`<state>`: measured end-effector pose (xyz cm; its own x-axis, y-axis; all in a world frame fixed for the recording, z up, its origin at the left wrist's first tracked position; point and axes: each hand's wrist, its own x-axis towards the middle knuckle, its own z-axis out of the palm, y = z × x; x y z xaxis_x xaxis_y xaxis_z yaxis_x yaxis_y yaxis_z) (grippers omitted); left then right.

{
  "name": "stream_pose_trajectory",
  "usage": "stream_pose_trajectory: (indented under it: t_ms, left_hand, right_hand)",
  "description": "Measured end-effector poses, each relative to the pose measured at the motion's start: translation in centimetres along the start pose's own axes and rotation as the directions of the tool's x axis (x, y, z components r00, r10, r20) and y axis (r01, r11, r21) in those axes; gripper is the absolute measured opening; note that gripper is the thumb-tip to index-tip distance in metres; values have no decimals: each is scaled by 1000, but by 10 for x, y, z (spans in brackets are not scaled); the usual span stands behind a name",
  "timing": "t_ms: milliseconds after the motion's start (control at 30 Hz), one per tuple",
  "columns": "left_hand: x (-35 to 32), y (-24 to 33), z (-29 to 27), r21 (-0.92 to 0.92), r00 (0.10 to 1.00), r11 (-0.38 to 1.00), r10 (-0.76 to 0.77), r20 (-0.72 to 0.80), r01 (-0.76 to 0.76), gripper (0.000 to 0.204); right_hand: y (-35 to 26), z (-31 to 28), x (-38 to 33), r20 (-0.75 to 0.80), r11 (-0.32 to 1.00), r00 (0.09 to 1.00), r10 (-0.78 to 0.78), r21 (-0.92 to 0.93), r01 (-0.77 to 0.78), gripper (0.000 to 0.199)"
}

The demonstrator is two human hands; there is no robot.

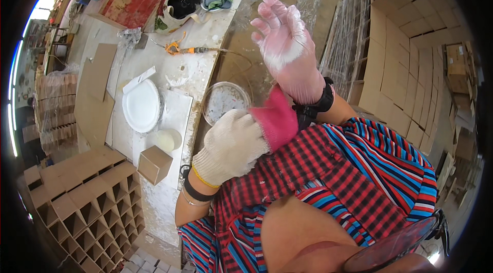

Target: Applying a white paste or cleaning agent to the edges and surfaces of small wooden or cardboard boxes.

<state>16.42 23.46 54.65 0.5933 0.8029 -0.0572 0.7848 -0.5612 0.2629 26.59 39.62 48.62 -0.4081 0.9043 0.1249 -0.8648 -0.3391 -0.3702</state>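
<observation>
My left hand (233, 144) wears a cream knitted glove with a yellow hem and is closed on a pink knitted cloth (277, 119), perhaps a glove; its kind is not plain. That cloth sits right beside the black watch (321, 101) on my right wrist. My right hand (287, 50) is raised, palm showing, fingers apart and a little curled. A thin translucent glove seems to cover it, with white smears over the palm and thumb. The checked red and black apron (308, 165) lies behind my left hand.
On the white-stained workbench (172, 96) are a white oval plate (141, 106), a cup of pale liquid (168, 140), a cardboard box (154, 164), an orange-handled tool (192, 50) and a bag (177, 8). A round tub (226, 102) stands beside it. Cardboard dividers (92, 211) and stacked boxes (405, 78) flank me.
</observation>
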Motion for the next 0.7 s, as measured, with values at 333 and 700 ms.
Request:
stream_pose_trajectory:
  t_ms: [333, 700]
  left_hand:
    - [13, 10, -2, 25, 985, 999, -21, -168, 25, 39]
    - [3, 13, -5, 123, 992, 991, -30, -120, 45, 29]
  right_hand:
    - [2, -3, 0, 37, 999, 999, 34, -13, -33, 37]
    - [1, -3, 0, -3, 1000, 1000, 21, 4, -21, 39]
